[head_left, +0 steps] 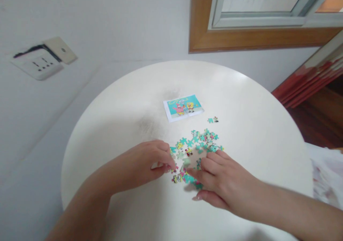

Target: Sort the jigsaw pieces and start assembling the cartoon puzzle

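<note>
Round table (112,126), white, with grey smudges on its top; directions run from the puzzle pieces, twelve toward the wall (128,23).

Puzzle pieces (189,151): one loose scatter near the table's middle; teal, pale green, yellow and pink; some overlapping, some lying singly.

Loose pair (210,120): two further pieces, one teal, one multicoloured, side by side at one o'clock, apart from the scatter.

Picture card (184,107): flat, just short of twelve; cartoon figures on teal, white border.

Left hand (155,157): at nine o'clock; thumb and forefinger tips near each other at a pink piece; cannot tell whether they grip it.

Right hand (221,175): at four o'clock, over the scatter's edge; forefinger reaching onto the pieces, thumb well apart from it.

Surroundings: wall socket (40,64), ten o'clock; wood-framed window (257,39), one o'clock; red-and-white curtain (316,78), two o'clock.
</note>
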Demonstrator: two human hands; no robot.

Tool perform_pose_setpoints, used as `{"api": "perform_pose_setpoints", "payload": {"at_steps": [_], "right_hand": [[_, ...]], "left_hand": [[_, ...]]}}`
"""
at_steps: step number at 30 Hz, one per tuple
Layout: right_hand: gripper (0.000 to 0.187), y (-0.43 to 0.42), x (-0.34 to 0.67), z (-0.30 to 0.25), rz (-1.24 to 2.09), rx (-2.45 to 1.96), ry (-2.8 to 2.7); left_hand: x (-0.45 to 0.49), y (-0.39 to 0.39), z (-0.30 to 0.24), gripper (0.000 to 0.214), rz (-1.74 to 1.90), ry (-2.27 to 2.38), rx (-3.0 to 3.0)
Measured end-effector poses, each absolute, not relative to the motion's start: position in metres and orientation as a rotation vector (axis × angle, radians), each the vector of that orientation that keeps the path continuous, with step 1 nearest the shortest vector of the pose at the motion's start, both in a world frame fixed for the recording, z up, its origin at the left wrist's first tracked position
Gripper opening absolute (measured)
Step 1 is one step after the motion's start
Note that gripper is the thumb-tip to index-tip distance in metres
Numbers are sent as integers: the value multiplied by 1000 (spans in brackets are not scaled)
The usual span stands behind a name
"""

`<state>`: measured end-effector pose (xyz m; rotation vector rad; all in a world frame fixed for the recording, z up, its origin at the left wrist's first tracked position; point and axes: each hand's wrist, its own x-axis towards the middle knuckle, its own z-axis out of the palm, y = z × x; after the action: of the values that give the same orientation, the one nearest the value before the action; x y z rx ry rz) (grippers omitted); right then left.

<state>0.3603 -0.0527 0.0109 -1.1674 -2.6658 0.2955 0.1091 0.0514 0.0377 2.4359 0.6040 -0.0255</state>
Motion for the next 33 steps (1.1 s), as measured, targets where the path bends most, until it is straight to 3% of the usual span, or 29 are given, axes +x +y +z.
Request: {"api": "perform_pose_setpoints", "payload": {"at_steps": [5, 8, 17, 33], "right_hand": [[45, -55, 358, 12, 338, -1159, -2724], [38, -52, 363, 18, 355, -1183, -2689], [34, -29, 405, 32, 163, -1585, -2221], [29, -13, 419, 17, 153, -1815, -2297]], "left_hand": [[110, 51, 39, 19, -3, 659, 2423], [111, 52, 39, 17, 29, 684, 2418], [112, 57, 38, 21, 108, 758, 2497], [108, 63, 34, 25, 120, 1014, 2571]]}}
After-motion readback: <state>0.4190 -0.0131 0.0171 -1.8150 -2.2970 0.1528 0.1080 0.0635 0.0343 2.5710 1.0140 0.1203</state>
